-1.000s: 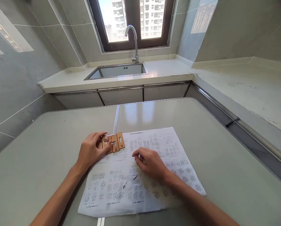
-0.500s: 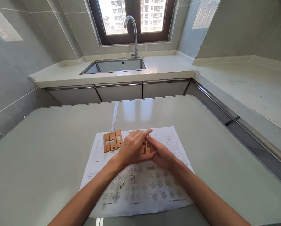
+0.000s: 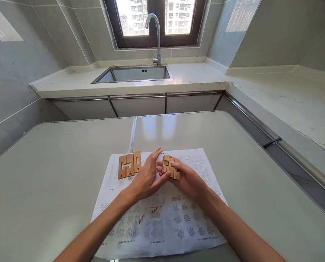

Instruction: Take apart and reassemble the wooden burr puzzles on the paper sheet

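Note:
My right hand (image 3: 191, 180) is wrapped round a small cluster of notched wooden puzzle blocks (image 3: 171, 167), held over the paper sheet. Its thumb rests on top of the blocks, with fingertips showing at their left side. My left hand (image 3: 148, 173) is open just to the left, palm turned toward the blocks and fingers stretched out; whether its thumb touches them I cannot tell. Beyond it lie three flat wooden pieces (image 3: 129, 165) side by side, with cut-out slots and handwritten numbers. Under everything is the paper sheet (image 3: 162, 233), printed with line drawings and captions.
A pale table (image 3: 56, 174) carries the sheet, with a seam running across it. Behind it are a white counter (image 3: 195, 74), a steel sink (image 3: 140, 74) and a tall faucet (image 3: 158, 40) under a window. Another counter (image 3: 301, 98) with a metal rail runs along the right.
My left hand has come away from the blocks toward the left and opened. The puzzle blocks, covered before, now show in my right hand. The view has shifted slightly.

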Motion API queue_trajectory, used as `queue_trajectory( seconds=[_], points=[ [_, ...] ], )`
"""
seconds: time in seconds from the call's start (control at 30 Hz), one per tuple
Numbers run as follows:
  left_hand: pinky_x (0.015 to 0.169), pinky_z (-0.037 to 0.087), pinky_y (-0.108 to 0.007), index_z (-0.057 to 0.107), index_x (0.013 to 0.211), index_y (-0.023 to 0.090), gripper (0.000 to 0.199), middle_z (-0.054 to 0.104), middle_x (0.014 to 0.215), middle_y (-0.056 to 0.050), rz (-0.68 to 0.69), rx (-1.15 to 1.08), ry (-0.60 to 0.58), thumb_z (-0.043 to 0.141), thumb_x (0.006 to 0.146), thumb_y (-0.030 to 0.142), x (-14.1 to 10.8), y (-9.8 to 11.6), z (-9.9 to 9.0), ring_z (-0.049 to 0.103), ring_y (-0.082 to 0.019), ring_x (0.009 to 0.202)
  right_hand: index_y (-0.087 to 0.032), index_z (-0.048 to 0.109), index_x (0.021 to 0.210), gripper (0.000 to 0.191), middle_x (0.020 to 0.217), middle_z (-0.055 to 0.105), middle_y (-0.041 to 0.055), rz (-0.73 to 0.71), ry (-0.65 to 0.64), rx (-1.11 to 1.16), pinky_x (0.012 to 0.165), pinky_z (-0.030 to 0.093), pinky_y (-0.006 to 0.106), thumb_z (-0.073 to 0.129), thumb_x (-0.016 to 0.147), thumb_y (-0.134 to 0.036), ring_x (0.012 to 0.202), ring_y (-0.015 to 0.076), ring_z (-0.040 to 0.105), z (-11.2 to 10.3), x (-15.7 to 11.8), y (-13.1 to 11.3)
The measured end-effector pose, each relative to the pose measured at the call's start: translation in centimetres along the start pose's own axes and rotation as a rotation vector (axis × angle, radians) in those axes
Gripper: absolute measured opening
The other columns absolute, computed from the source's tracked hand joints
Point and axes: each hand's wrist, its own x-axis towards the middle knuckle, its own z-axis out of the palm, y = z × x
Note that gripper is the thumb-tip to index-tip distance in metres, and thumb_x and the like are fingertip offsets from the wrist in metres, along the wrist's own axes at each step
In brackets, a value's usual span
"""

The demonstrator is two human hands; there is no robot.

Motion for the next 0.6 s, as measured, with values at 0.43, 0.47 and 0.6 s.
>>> queue_trajectory(
  seconds=[0.43,0.47,0.6],
  points=[
    [0.129,0.028,-0.067,0.023,0.162,0.026,0.075,0.035,0.169,-0.02,0.007,0.108,0.032,0.062,0.102,0.047,-2.0,-0.3,-1.3,0.035,-0.038,0.157,-0.022,0.065,0.131,0.038,0.135,0.074,0.0135,0.044,0.025,0.022,0.111,0.052,0.049,0.07,0.096,-0.036,0.12,0.0288,0.073,-0.4,-0.1,0.4],
    [0.128,0.031,-0.065,0.024,0.162,0.026,0.074,0.035,0.169,-0.02,0.023,0.094,0.021,0.063,0.102,0.046,-2.1,-0.2,-1.4,0.036,-0.037,0.157,-0.022,0.065,0.131,0.04,0.134,0.074,0.0132,0.039,0.018,0.011,0.111,0.052,0.049,0.071,0.095,-0.037,0.12,0.0288,0.073,-0.4,-0.1,0.4],
    [0.124,0.044,-0.057,0.023,0.164,0.029,0.086,0.041,0.165,-0.018,0.095,0.036,-0.015,0.073,0.096,0.044,-2.3,-0.1,-1.2,0.042,-0.035,0.153,-0.024,0.066,0.135,0.046,0.134,0.073,0.0118,0.039,-0.017,-0.052,0.111,0.052,0.048,0.073,0.093,-0.042,0.125,0.0305,0.071,0.0,-0.1,0.5]
  ],
)
